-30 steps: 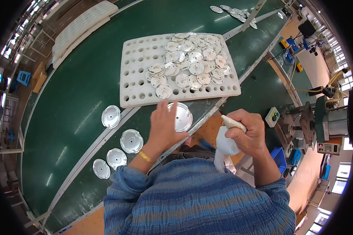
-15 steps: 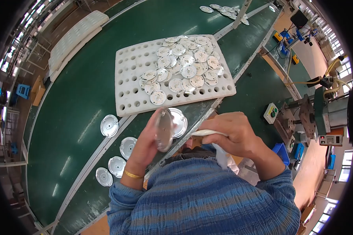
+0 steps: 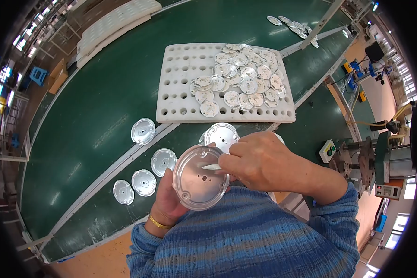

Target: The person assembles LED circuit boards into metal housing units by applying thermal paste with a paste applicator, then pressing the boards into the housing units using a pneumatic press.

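Observation:
My left hand [image 3: 168, 200] grips a round silvery metal dish [image 3: 193, 185] by its edge, with the inner face turned up. Small holes sit near the middle of that face. My right hand [image 3: 259, 162] is closed around a white thing with a pointed tip [image 3: 211, 167], whose body is mostly hidden by the fingers. Its tip lies at the dish's face, just above the central hole. Right behind the held dish, another metal dish [image 3: 221, 134] rests on the bench, partly overlapping one beneath it.
Several more dishes [image 3: 143, 182] lie to the left on the green bench [image 3: 95, 143]. Beyond my hands, a white foam tray [image 3: 173, 76] with holes carries a heap of round circuit boards [image 3: 248, 85]. A green-button control box [image 3: 328, 151] and a machine [image 3: 367, 160] stand at the right.
My left hand has turned the dish from edge-on to face-up. My right hand has brought the white pointed thing left, over the dish. The camera view has shifted slightly.

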Demonstrator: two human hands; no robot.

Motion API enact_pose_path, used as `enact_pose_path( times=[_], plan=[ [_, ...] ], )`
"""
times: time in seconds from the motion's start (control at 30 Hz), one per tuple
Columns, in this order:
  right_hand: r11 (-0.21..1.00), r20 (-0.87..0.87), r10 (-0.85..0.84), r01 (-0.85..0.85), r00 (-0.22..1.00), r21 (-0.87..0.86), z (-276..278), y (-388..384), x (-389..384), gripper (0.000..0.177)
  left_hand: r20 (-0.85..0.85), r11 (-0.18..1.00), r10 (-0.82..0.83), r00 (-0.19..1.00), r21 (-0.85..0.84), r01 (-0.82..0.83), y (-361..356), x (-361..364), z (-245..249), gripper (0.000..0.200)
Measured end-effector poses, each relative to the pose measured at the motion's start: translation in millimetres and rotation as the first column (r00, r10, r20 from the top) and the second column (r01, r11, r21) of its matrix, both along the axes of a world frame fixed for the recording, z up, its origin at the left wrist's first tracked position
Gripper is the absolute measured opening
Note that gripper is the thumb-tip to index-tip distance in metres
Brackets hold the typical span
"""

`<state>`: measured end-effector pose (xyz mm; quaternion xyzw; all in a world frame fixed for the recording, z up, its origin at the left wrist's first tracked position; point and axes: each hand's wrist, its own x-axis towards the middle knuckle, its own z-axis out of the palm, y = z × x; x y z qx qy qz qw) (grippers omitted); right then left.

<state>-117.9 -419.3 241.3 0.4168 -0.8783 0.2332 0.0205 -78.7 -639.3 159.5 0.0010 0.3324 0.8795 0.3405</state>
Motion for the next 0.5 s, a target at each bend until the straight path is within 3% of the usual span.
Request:
enact_pose_path(
  times=[0.13,0.23,0.5],
  plan=[
    [0.998,0.065,0.051,-0.052,0.997,0.026,4.6,-6.1,-2.6,0.011,0.072,0.991,0.053,0.996,0.122,-0.061,-1.8,2.3,2.4,0.085],
    [0.997,0.081,0.059,-0.063,0.995,0.052,5.4,-8.0,-3.6,0.01,-0.041,0.999,-0.013,0.999,0.04,0.015,-0.9,-3.8,15.0,0.085],
    [0.992,0.127,0.082,-0.094,0.989,0.09,5.0,-6.3,-3.8,0.009,0.003,0.998,0.04,0.999,0.048,-0.04,0.3,-5.7,17.6,0.087]
  ],
)
